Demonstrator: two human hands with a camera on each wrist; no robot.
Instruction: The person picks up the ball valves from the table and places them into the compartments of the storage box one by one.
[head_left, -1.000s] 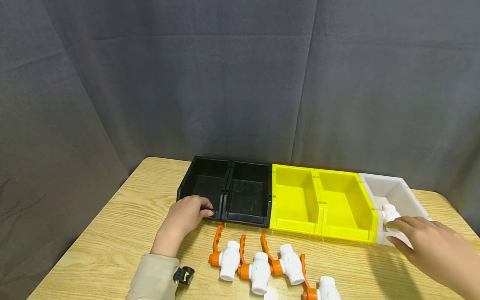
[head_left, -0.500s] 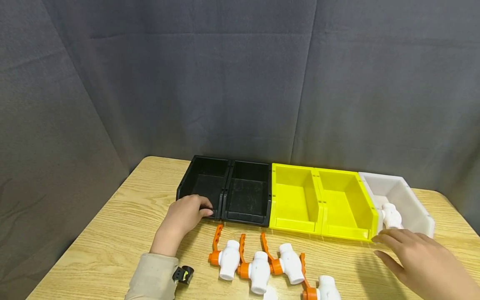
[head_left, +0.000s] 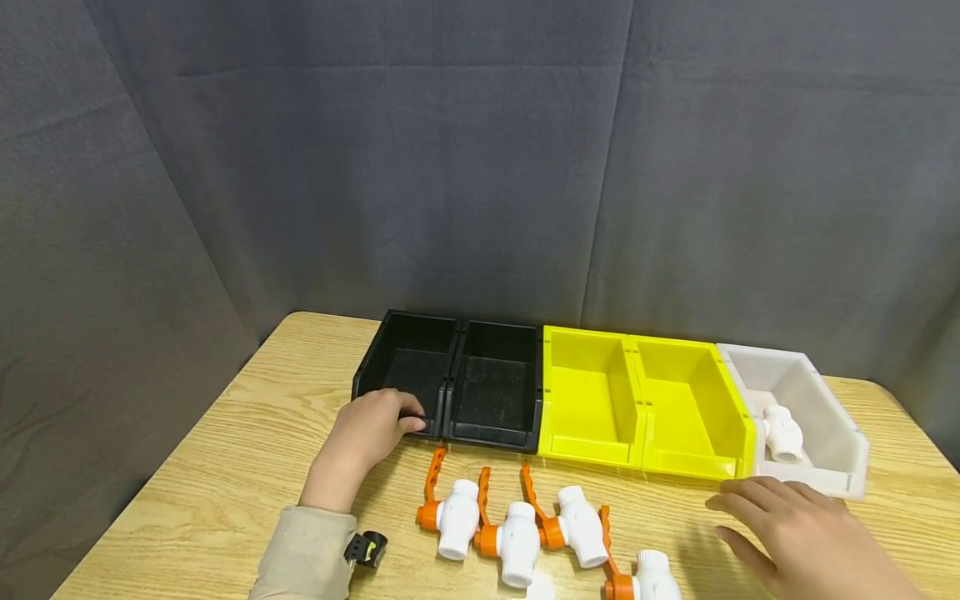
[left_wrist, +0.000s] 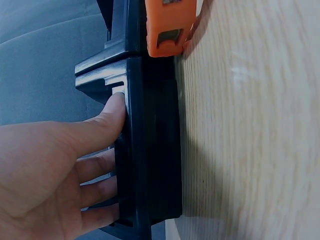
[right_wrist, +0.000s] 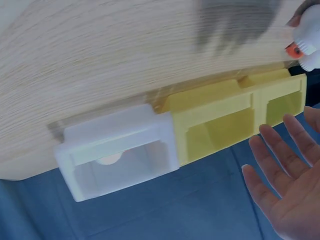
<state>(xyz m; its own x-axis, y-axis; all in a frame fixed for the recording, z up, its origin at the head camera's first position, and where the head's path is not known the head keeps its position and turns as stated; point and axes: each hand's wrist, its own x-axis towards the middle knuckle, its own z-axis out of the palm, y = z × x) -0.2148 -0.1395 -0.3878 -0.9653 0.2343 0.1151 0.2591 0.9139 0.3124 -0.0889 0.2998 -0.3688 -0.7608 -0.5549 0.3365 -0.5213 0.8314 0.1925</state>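
Observation:
In the head view, my left hand [head_left: 375, 427] rests at the front rim of the leftmost black bin [head_left: 408, 367]. The left wrist view shows its thumb and fingers [left_wrist: 100, 190] touching that bin's front lip, fingers partly hidden. My right hand [head_left: 795, 533] hovers over the table before the white bin [head_left: 825, 417], holding nothing, its fingers extended and spread in the right wrist view. Inside the white bin lies a white ball valve [head_left: 783, 435], with no handle visible. Several white ball valves [head_left: 519, 546] with orange handles [head_left: 432, 475] lie on the table between my hands.
To the right of a second black bin [head_left: 493, 437] stand two yellow bins [head_left: 592, 454], all in one row. A dark grey curtain [head_left: 450, 167] hangs behind the wooden table [head_left: 225, 467]. My left sleeve carries a small black device [head_left: 366, 550].
My right hand has let go of the ball valve inside the white bin, then drawn back toward me and to the left. The left hand stays at the black bin.

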